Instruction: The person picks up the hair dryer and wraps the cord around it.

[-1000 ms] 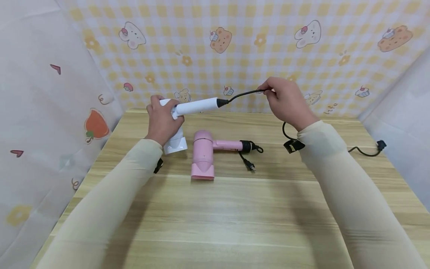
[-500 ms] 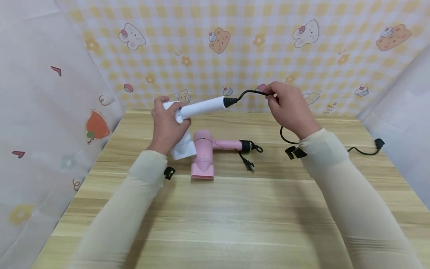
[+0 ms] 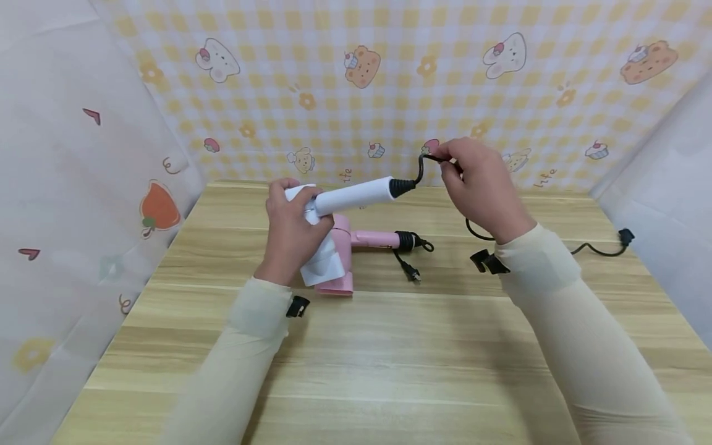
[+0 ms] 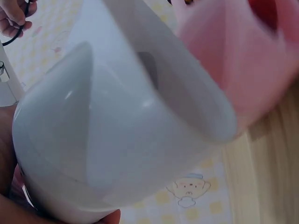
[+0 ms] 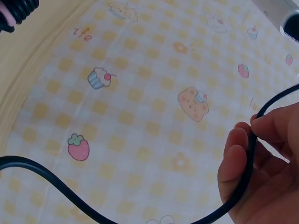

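My left hand (image 3: 295, 228) grips a white hair dryer (image 3: 356, 196) round its body, holding it above the table with the handle pointing right. Its flat nozzle (image 4: 140, 126) fills much of the left wrist view. From the handle's ribbed black end runs a black cord (image 5: 51, 179), which my right hand (image 3: 481, 185) pinches between thumb and fingers. Beneath the white dryer lies a pink hair dryer (image 3: 375, 239), its body partly hidden behind the white one. Around the pink handle's end its own cord is wound, and its plug (image 3: 411, 272) lies loose.
On the right of the wooden table (image 3: 378, 371) lies the white dryer's black plug (image 3: 626, 237). A yellow checked cloth (image 3: 389, 111) with cartoon figures hangs behind the table. Pale sheets (image 3: 72, 204) stand at the left and right sides.
My left hand has carried the white dryer right and a little toward me, over the pink one. The cord between the hands has gone slacker. My right hand has shifted slightly down.
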### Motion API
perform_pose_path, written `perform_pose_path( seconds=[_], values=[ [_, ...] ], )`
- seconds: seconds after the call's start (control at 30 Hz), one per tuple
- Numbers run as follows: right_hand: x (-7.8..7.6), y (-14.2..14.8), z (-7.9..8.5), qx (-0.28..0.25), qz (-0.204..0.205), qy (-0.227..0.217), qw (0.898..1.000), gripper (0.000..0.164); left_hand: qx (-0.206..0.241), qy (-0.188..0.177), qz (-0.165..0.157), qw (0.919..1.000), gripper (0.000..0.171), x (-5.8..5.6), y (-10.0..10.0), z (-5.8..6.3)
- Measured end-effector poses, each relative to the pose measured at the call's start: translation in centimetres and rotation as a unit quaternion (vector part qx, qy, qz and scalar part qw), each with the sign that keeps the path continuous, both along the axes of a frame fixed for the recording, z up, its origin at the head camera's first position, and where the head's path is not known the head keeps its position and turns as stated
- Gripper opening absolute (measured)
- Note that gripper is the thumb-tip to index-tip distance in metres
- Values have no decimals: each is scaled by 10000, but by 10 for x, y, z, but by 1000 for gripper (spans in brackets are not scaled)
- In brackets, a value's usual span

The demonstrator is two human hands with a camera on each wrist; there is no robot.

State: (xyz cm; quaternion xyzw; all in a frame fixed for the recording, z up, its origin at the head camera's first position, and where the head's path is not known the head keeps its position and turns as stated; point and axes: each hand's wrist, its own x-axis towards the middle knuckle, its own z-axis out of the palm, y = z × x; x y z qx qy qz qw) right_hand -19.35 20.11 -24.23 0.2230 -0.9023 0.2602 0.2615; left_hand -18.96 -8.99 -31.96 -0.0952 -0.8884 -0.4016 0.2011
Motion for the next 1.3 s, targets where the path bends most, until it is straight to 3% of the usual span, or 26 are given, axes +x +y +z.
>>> perform_pose_path(
  seconds=[0.23,0.53,0.73,1.03,1.3],
  values=[
    [6,-8,-6,-70,307,466,9984,19,236,-260,-101,9993,32,14,10,-6],
    [15,-9,-1,-150,646,142,9977,11,272,-158,-101,9995,30,25,11,-10],
    [17,-8,2,-251,847,115,9960,9,182,-134,-172,9996,29,29,13,-11],
    [10,-15,-4,-203,1677,429,9847,11,195,-337,-275,9989,31,33,16,-11],
    [13,-20,-22,-92,1790,130,9837,10,302,-334,-184,9988,32,33,13,-10]
  ],
)
